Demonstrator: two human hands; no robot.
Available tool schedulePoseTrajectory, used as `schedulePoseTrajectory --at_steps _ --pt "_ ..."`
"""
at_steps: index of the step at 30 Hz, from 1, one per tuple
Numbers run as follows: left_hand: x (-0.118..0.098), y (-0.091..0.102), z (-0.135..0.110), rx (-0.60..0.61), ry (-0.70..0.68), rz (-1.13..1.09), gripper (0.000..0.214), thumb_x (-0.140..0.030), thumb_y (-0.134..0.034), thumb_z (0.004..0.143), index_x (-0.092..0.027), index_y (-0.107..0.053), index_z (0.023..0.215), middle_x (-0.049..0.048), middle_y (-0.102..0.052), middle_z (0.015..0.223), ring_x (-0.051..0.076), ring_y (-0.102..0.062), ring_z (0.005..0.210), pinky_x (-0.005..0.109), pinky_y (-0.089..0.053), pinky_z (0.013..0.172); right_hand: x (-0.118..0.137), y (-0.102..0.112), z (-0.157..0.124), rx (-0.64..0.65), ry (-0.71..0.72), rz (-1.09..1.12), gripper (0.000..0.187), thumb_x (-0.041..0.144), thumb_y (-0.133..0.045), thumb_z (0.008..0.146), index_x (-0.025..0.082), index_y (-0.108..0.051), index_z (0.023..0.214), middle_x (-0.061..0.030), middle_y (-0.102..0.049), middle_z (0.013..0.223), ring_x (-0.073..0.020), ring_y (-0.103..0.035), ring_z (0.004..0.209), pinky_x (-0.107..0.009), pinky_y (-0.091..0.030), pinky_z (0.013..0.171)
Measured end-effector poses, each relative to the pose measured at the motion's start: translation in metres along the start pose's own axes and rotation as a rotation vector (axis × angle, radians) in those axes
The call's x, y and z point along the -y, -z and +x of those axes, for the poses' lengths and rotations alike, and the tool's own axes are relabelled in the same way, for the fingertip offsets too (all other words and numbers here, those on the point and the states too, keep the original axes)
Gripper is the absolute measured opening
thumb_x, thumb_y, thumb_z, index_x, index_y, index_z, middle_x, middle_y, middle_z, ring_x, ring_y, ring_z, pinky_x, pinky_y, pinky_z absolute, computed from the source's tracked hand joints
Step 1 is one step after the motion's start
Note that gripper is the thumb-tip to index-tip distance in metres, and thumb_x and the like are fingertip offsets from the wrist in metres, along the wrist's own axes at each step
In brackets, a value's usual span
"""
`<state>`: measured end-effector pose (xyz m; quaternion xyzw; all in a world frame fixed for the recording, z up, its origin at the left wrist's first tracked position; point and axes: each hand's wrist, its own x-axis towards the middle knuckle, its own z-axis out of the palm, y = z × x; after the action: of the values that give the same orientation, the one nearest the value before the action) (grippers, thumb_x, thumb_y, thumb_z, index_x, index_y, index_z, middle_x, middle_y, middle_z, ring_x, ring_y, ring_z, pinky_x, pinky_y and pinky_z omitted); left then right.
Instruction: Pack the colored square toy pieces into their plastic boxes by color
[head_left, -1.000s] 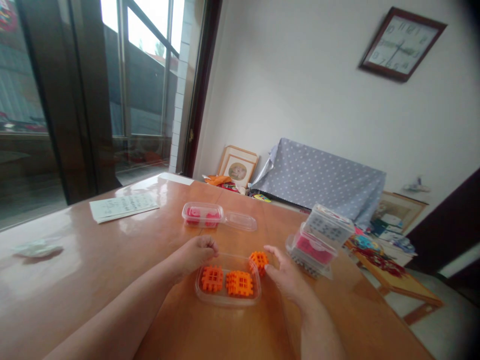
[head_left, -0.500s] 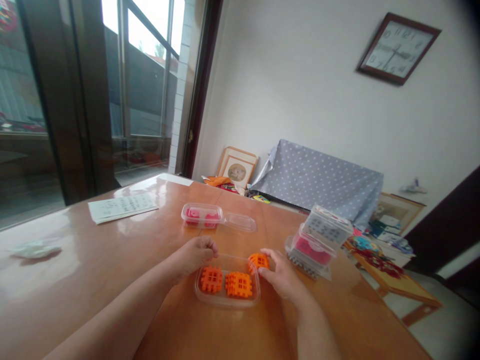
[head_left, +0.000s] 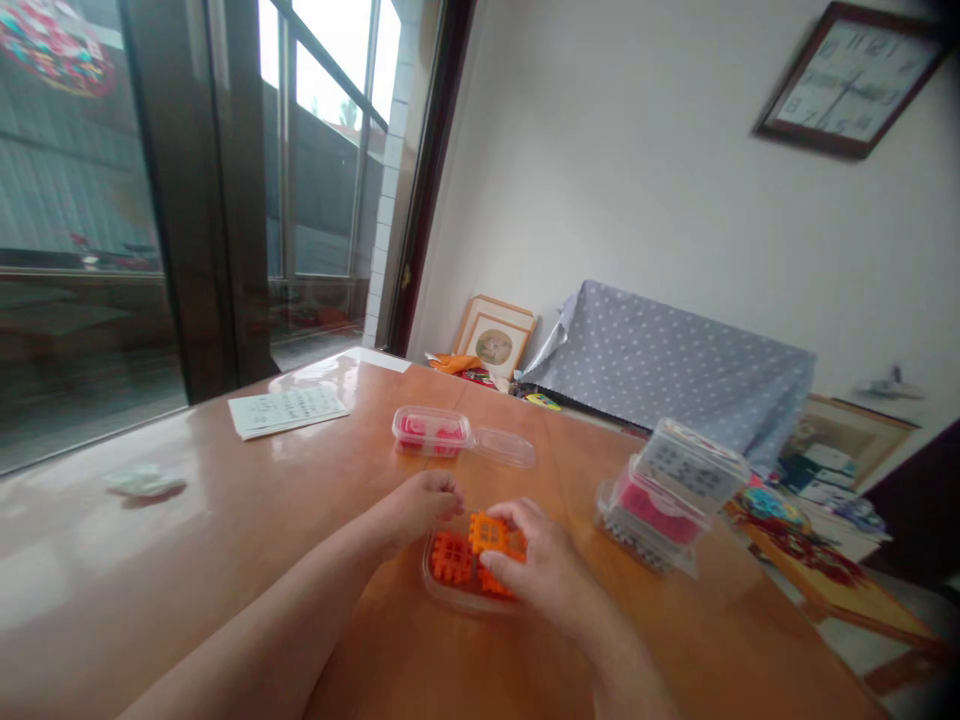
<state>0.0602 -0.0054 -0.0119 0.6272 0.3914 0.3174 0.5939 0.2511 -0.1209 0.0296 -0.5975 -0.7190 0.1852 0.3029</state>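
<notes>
A clear plastic tub (head_left: 439, 590) sits on the wooden table in front of me, with orange waffle-shaped blocks (head_left: 451, 558) lying in it. My right hand (head_left: 536, 570) is over the tub, fingers closed round another orange block (head_left: 487, 531) held just above the others. My left hand (head_left: 418, 504) rests at the tub's far left corner with its fingers curled against the rim.
Beyond lies a clear tub of pink blocks (head_left: 431, 433) with its lid open beside it. A stack of clear boxes (head_left: 664, 497) holding pink and grey pieces stands at the right. A printed sheet (head_left: 287, 410) and a crumpled wrapper (head_left: 142, 483) lie at the left.
My right hand took the orange block from the tub's far right corner and carried it left over the tub. The camera has swung slightly to the left.
</notes>
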Motion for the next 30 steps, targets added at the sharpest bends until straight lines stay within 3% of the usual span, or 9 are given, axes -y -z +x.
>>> schedulePoseTrajectory --at_steps 6,13,17,23,27,30 --pt "-0.002 -0.001 -0.003 -0.004 -0.004 -0.024 0.017 -0.022 -0.057 0.063 -0.016 -0.063 0.078 0.0001 -0.066 0.072 0.014 -0.055 0.066 0.025 -0.040 0.063 0.022 -0.023 0.009 0.113 -0.011 -0.133 0.032 0.023 -0.073 0.078 0.026 -0.068 0.109 -0.0029 -0.067 0.111 -0.0221 -0.062 0.104 -0.031 -0.045 0.090" --pt "0.002 0.000 0.000 -0.010 -0.004 0.016 0.019 -0.022 -0.054 0.063 -0.015 -0.063 0.078 0.0013 -0.066 0.072 0.015 -0.056 0.067 0.026 -0.040 0.062 0.023 -0.033 0.012 0.107 -0.013 -0.113 0.029 0.027 -0.077 0.077 0.025 -0.068 0.105 -0.0032 -0.069 0.107 -0.0231 -0.063 0.103 -0.032 -0.045 0.088" --pt "0.001 0.000 0.000 -0.013 -0.011 0.066 0.020 -0.021 -0.054 0.063 -0.015 -0.064 0.079 0.0014 -0.066 0.074 0.015 -0.055 0.067 0.025 -0.039 0.062 0.008 -0.022 0.006 -0.005 -0.003 -0.004 0.020 0.029 -0.066 0.088 0.026 -0.068 0.108 -0.0029 -0.070 0.111 -0.0211 -0.064 0.106 -0.032 -0.045 0.093" --pt "0.000 -0.001 -0.001 -0.033 -0.032 0.178 0.017 -0.023 -0.053 0.071 -0.016 -0.064 0.081 -0.0017 -0.059 0.068 0.014 -0.052 0.063 0.025 -0.036 0.060 -0.038 0.008 -0.002 -0.131 -0.112 0.138 0.022 0.037 -0.058 0.092 0.022 -0.067 0.105 -0.0034 -0.073 0.098 -0.0210 -0.067 0.093 -0.032 -0.048 0.083" --pt "-0.007 -0.002 -0.005 -0.107 -0.086 0.311 0.009 -0.017 -0.056 0.071 -0.017 -0.062 0.078 -0.0025 -0.055 0.068 0.014 -0.049 0.065 0.026 -0.032 0.060 -0.050 0.024 -0.011 -0.081 -0.175 0.203 0.021 0.035 -0.053 0.093 0.022 -0.066 0.103 -0.0024 -0.073 0.092 -0.0202 -0.067 0.084 -0.030 -0.047 0.074" --pt "-0.016 -0.005 -0.013 -0.136 -0.237 0.490 0.012 -0.013 -0.055 0.074 -0.018 -0.064 0.081 0.0008 -0.063 0.079 0.017 -0.055 0.076 0.028 -0.036 0.067 -0.043 0.031 -0.018 -0.042 -0.154 0.145 0.020 0.028 -0.049 0.093 0.023 -0.066 0.103 -0.0015 -0.073 0.092 -0.0194 -0.066 0.085 -0.029 -0.046 0.074"
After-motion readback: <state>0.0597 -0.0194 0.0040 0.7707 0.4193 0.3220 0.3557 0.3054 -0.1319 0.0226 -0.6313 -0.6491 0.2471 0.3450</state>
